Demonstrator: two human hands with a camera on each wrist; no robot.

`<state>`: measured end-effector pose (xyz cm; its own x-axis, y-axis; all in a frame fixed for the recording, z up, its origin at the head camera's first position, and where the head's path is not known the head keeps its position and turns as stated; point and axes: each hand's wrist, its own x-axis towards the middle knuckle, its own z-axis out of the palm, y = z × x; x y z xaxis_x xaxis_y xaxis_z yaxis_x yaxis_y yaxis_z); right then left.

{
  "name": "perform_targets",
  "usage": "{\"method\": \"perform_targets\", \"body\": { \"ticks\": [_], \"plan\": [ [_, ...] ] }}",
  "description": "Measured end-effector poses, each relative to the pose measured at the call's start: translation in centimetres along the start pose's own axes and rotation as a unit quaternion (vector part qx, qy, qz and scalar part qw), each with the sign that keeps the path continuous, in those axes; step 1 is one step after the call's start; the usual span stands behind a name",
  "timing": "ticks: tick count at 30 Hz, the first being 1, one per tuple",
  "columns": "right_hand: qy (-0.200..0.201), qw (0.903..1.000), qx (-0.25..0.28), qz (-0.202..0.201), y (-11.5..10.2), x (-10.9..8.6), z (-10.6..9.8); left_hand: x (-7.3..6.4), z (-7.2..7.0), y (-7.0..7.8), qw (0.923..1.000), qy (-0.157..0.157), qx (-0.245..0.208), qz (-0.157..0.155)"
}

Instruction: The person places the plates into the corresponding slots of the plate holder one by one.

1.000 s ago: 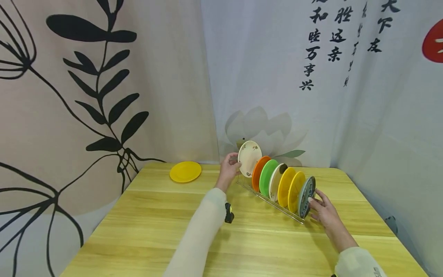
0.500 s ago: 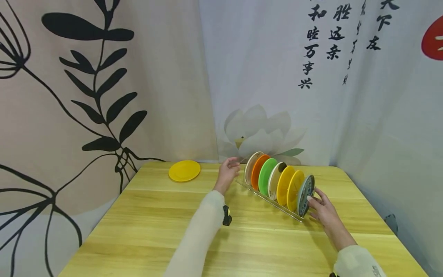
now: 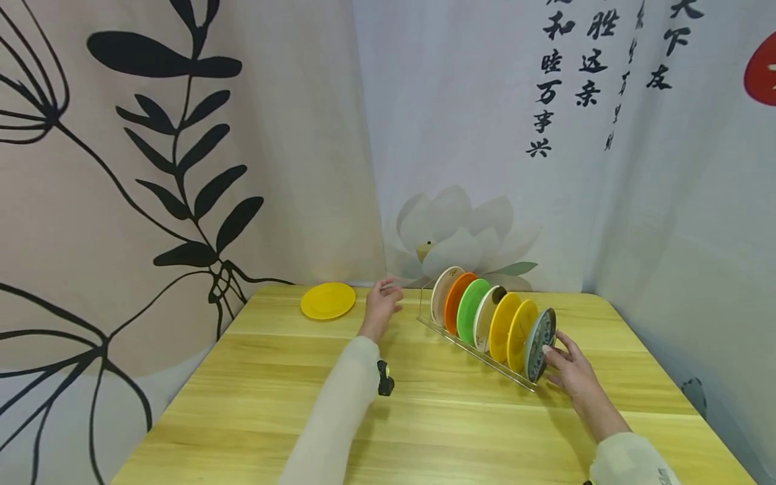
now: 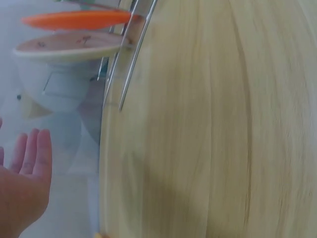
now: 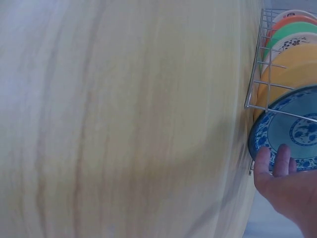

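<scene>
In the head view my left hand (image 3: pixel 380 308) is in the air left of the wire dish rack (image 3: pixel 475 351), fingers loosely bent and holding nothing. The left wrist view shows this hand (image 4: pixel 25 183) apart from the rack's end. A white patterned plate (image 3: pixel 445 294) stands in the nearest slot, followed by an orange plate (image 3: pixel 456 303) and a green plate (image 3: pixel 471 312). My right hand (image 3: pixel 576 377) is at the rack's other end, its extended fingers at the outer face of a blue patterned plate (image 5: pixel 297 134). Its thumb overlaps that plate's rim in the head view.
Another white plate (image 3: pixel 487 320) and two yellow plates (image 3: pixel 502 329) stand upright in the rack's middle slots. One more yellow plate (image 3: pixel 328 301) lies flat at the back left of the wooden table (image 3: pixel 273 404). A printed curtain (image 3: pixel 291 168) hangs behind the table.
My left hand lowered the white patterned plate into the rack's left end, let it go and drew away to the left. My right hand stayed at the blue plate.
</scene>
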<state>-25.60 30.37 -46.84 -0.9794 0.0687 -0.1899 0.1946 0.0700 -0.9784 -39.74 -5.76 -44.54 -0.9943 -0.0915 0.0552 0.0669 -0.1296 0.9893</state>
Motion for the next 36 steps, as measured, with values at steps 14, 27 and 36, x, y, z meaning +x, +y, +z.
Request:
{"method": "perform_targets", "body": {
  "ticks": [14,27,36],
  "plan": [
    [0.012,0.9998,-0.016,-0.005,0.4,0.0,-0.2,0.3,-5.7,0.5,0.9937,0.109,-0.022,0.010],
    [0.005,0.9999,-0.013,0.001,0.0,0.1,-0.1,0.3,-11.5,1.1,0.9780,0.205,-0.026,-0.026],
    [0.006,0.9998,-0.017,-0.003,0.0,-0.1,0.0,-0.2,-14.3,0.4,0.9702,0.237,-0.039,-0.033]
  ]
}}
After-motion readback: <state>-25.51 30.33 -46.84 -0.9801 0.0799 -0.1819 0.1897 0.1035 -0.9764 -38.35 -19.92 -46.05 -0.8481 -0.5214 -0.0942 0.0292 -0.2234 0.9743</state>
